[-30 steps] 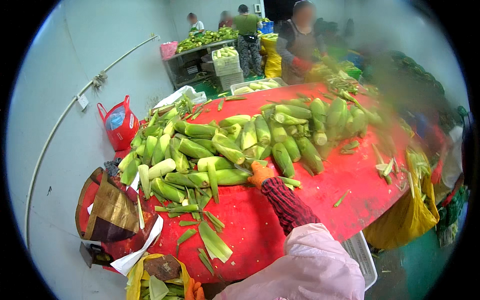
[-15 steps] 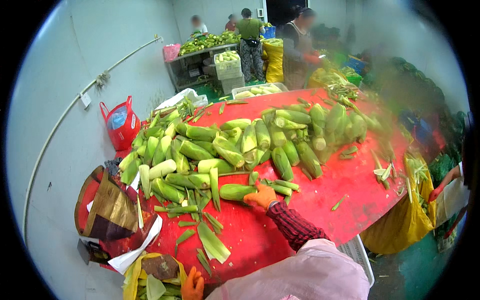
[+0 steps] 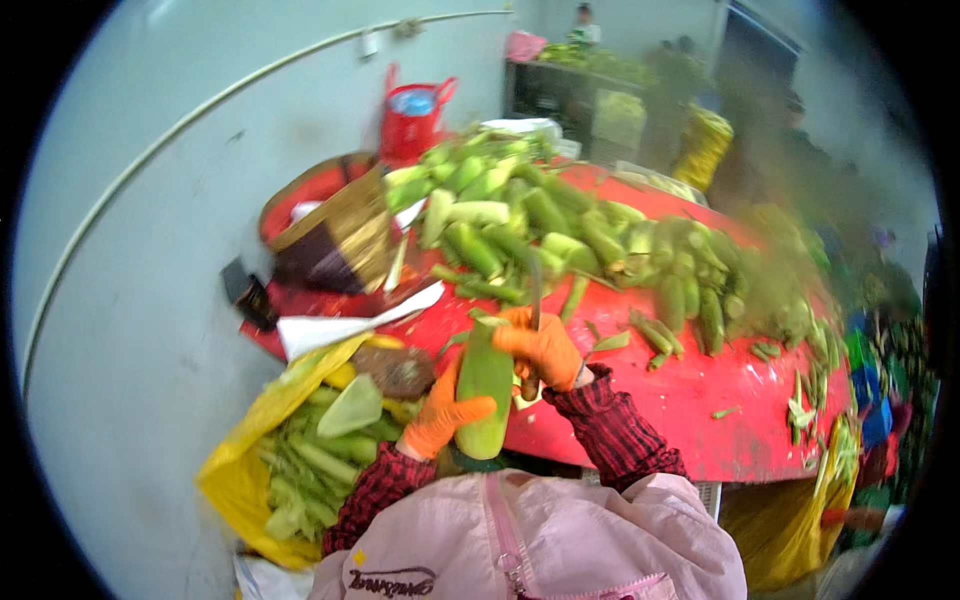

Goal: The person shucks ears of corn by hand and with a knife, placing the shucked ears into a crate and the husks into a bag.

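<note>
Close to my body, an ear of corn [image 3: 484, 385] in its green husk stands nearly upright, its wide end down. My left hand [image 3: 447, 411], in an orange glove, is closed around its lower left side. At its top right, my orange-gloved right hand [image 3: 545, 347] touches the husk with its fingers. That hand also grips a thin knife [image 3: 536, 285], its blade pointing up and its dark handle showing below the fist. Motion blurs the blade somewhat. Beyond both hands, a heap of unhusked corn [image 3: 550, 215] lies on the red table [image 3: 690, 420].
A yellow bag [image 3: 232, 485] full of husks stands open at my left. Behind it are a brown and gold bag [image 3: 345, 235] and a red bag [image 3: 408, 125] by the wall. Husk scraps [image 3: 655, 340] lie on the table. Another yellow bag [image 3: 780, 540] hangs at the right edge.
My right hand has brought an ear of corn from the table toward my body. My left hand has come up from the yellow bag and taken hold of it. The view has turned left.
</note>
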A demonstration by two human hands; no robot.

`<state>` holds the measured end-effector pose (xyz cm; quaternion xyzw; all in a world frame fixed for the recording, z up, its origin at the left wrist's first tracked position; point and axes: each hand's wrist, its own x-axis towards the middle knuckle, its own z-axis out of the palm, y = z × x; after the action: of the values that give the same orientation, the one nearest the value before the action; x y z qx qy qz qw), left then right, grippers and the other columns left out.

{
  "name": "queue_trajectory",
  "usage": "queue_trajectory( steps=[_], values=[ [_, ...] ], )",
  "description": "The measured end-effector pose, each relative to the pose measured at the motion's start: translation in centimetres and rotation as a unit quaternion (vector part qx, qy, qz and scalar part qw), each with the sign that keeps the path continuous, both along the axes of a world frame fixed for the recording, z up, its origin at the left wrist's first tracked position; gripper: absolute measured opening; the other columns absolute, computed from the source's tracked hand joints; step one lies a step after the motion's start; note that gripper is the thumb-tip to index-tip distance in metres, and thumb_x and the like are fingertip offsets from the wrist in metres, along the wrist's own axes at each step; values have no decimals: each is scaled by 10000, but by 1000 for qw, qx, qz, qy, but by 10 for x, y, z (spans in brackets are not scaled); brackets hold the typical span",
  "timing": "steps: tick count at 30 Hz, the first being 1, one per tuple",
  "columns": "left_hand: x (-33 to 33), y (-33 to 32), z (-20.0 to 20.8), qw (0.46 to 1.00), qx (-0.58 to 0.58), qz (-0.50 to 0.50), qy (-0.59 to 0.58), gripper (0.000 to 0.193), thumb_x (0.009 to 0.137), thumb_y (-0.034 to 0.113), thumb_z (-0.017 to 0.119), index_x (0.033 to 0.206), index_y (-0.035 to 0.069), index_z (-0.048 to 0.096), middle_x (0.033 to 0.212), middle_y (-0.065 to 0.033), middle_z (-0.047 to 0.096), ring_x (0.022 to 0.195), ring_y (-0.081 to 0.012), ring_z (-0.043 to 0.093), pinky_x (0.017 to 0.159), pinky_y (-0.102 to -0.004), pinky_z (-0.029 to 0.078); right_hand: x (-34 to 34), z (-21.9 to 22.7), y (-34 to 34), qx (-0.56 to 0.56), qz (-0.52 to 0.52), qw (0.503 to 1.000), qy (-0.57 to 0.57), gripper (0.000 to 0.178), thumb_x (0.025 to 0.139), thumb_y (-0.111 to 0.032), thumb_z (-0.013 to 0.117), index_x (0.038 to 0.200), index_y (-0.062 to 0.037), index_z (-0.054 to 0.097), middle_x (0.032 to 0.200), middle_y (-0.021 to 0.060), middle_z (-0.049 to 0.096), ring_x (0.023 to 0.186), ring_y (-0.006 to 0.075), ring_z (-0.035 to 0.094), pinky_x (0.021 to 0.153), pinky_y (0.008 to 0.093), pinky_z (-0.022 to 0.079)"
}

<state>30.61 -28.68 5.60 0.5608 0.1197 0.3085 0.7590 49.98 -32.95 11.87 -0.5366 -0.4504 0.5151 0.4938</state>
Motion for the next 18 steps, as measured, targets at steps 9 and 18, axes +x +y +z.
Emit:
queue_trajectory(
  steps=[9, 18],
  values=[
    [-164, -5, -76, 851, -402, 200, -271, 719, 934, 608, 522, 1349, 21, 498, 1275, -181, 583, 1031, -319, 626, 878, -417, 552, -170, -100, -39, -86, 219, 960, 150, 535, 977, -333, 482, 1406, -14, 466, 884, 42, 698, 504, 51, 483, 456, 186, 382],
    [-209, -16, -110, 796, -446, 208, -352, 560, 963, 485, 542, 1320, 53, 544, 1252, -215, 605, 1169, -334, 584, 1011, -489, 474, -233, -76, 24, 328, 285, 688, -581, 796, 795, -153, 604, 1508, -35, 271, 752, 138, 646, 573, 307, 624, 503, 418, 482]
  ],
)
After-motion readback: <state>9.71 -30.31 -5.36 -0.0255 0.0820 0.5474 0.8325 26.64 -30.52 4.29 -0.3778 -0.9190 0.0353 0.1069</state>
